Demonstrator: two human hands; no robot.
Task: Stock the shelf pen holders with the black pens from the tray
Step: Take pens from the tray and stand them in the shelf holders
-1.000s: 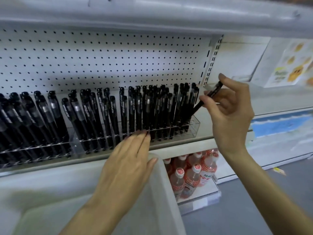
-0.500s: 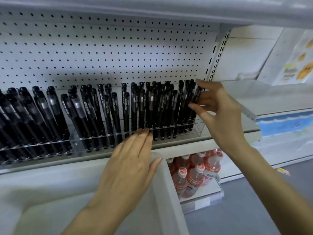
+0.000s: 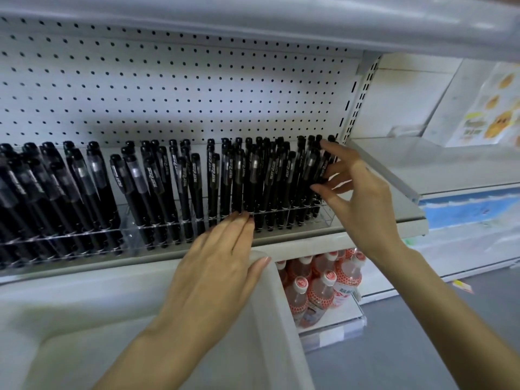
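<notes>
Head view: capped black pens (image 3: 239,175), white-lettered, lean in clear holders (image 3: 325,214).

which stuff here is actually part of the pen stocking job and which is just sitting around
Part of the job:
black pens standing in the clear pen holders
white tray under the left hand
right hand touching the rightmost pens

Just there:
drink bottles below the pens
pegboard
poster on the right
</notes>
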